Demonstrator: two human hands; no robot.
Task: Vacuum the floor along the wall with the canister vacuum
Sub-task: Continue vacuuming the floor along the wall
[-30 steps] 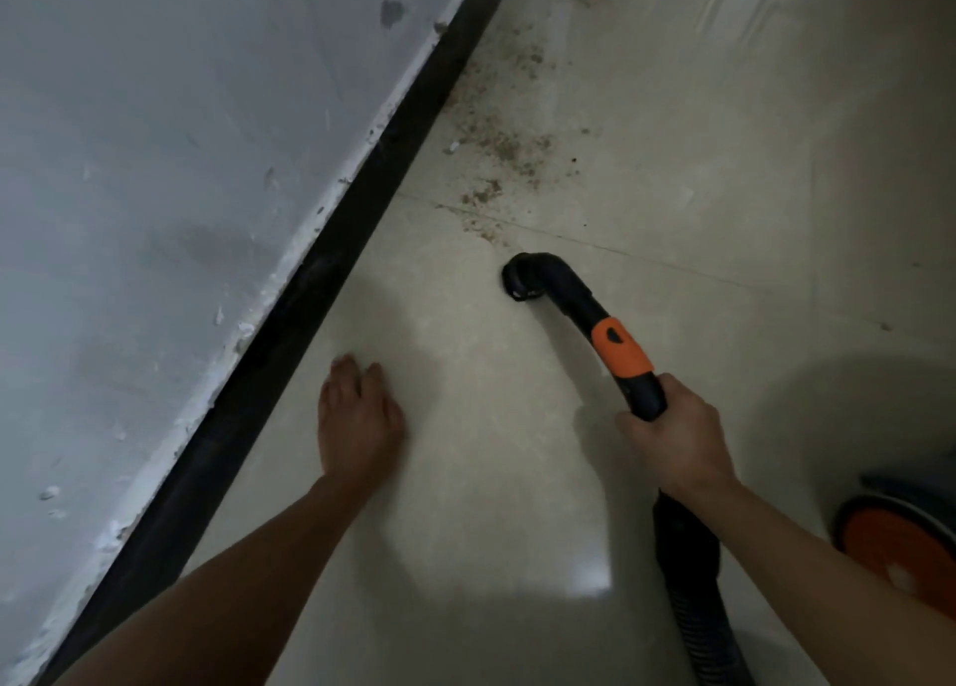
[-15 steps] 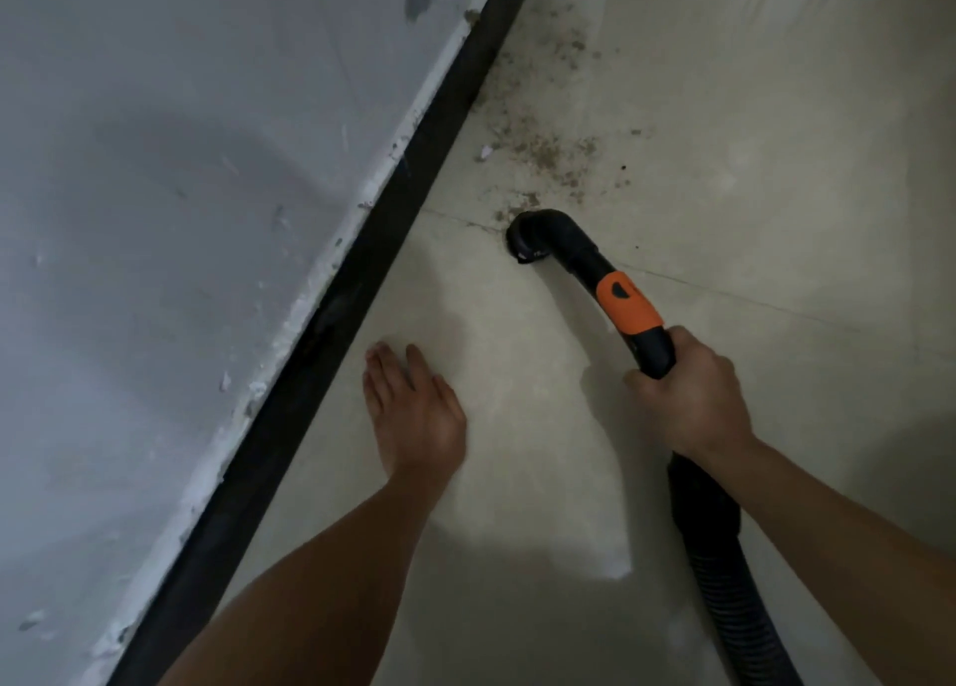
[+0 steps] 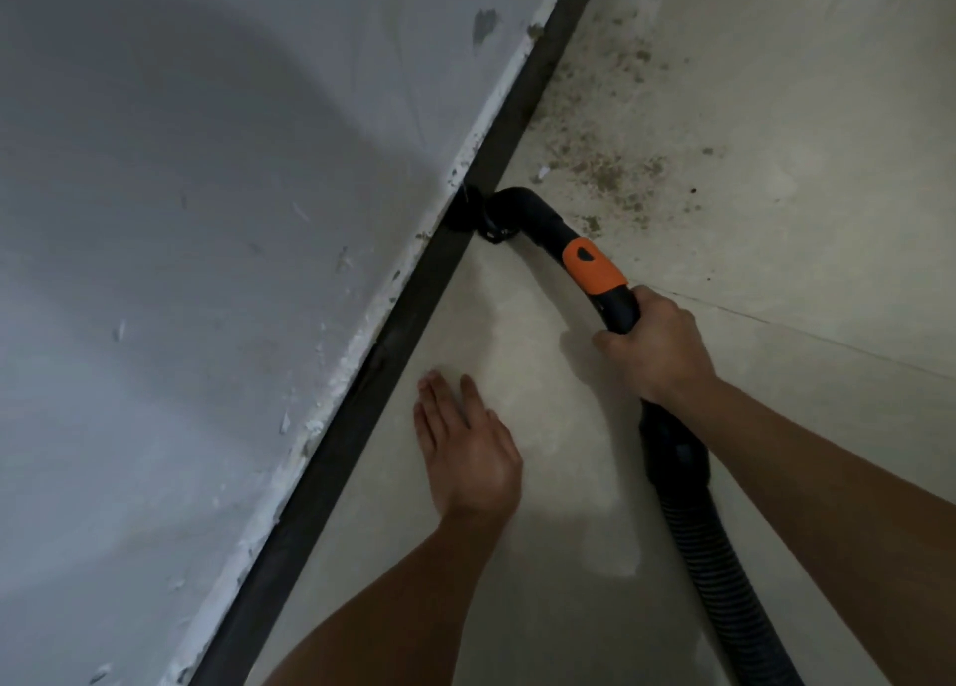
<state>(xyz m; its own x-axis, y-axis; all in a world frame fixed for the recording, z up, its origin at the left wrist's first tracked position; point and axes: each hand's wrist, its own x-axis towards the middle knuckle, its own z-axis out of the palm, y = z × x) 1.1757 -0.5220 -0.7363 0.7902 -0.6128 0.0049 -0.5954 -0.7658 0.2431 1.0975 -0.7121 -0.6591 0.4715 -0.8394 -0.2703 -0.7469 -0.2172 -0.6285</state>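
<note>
My right hand [image 3: 654, 346] grips the black vacuum handle [image 3: 579, 256] just below its orange band. The curved nozzle end [image 3: 496, 217] presses against the dark baseboard [image 3: 393, 339] where the pale tiled floor [image 3: 569, 427] meets the grey-white wall [image 3: 207, 220]. A ribbed black hose [image 3: 708, 551] trails from the handle toward the lower right. My left hand [image 3: 465, 445] lies flat on the floor, palm down with fingers together, close to the baseboard. Brown dirt [image 3: 605, 168] is scattered on the floor beyond the nozzle.
The wall runs diagonally from lower left to upper right, with chipped white paint along its base. A tile joint [image 3: 807, 331] crosses the floor to the right of my right hand. The canister is out of view.
The nozzle has moved forward and left, from the open floor to the baseboard. My left hand has shifted forward along the floor. The view has advanced toward the dirt.
</note>
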